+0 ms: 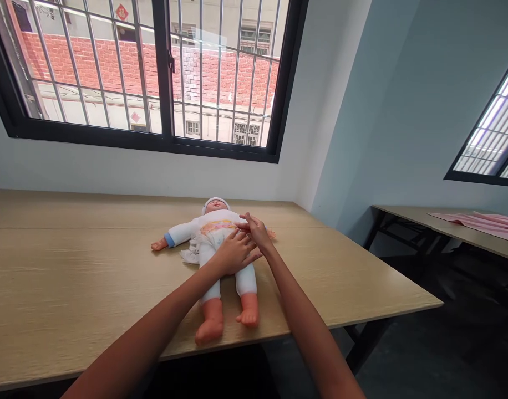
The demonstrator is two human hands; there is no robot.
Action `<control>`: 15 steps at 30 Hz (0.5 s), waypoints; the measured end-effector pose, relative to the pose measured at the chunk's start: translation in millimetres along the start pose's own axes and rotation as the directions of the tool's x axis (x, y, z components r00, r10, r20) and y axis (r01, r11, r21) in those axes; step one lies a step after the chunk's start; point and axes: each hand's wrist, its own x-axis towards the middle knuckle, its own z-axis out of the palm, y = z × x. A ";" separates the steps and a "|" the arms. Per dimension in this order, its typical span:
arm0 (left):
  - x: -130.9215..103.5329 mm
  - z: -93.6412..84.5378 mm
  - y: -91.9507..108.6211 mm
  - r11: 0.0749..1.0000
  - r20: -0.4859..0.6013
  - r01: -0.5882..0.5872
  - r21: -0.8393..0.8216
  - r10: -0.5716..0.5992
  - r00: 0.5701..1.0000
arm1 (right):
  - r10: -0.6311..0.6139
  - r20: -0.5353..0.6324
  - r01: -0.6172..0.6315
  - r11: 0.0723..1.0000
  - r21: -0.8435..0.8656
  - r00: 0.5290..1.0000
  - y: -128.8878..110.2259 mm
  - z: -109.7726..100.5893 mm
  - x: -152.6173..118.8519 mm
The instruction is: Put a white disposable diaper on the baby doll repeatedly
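Note:
A baby doll [216, 206] lies on its back on the table, feet towards me. It wears a white cap, a white top with blue cuffs, white trousers and a white diaper [218, 226] with an orange and pink printed waistband. My left hand [234, 255] rests flat across the doll's lower front, fingers extended and pointing right. At the doll's waist on the right side, my right hand [257, 231] touches the diaper's edge with its fingers stretched out to the left. My hands overlap closely and cover part of the diaper. Ruffled white material [191, 252] sticks out on the doll's left-hand side in view.
The wooden table [91, 277] runs along the wall beneath a barred window [166, 83]. Its right corner and front edge lie near my arms. At the right, a second table [416, 218] carries folded pink cloth [482, 221].

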 end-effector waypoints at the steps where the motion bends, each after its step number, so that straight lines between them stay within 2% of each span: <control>1: -0.5 -0.2 0.1 1.000 -0.004 0.011 0.019 -0.011 1.000 | 0.003 0.007 -0.003 1.000 0.024 1.000 -2.0 -1.4 0.0; 3: -1.7 0.2 0.2 0.996 -0.017 0.062 0.063 -0.061 0.998 | -0.012 -0.014 0.013 0.998 0.059 1.000 -5.0 -5.5 0.9; 10: -5.1 6.3 -0.6 0.964 -0.092 0.218 0.151 -0.206 0.974 | -0.071 -0.253 0.089 0.994 0.058 0.965 -2.0 -18.7 7.3; 15: -4.9 9.0 -2.9 0.938 -0.127 0.304 0.166 -0.286 0.950 | -0.067 -0.208 0.071 0.997 0.011 0.976 2.1 -14.1 6.6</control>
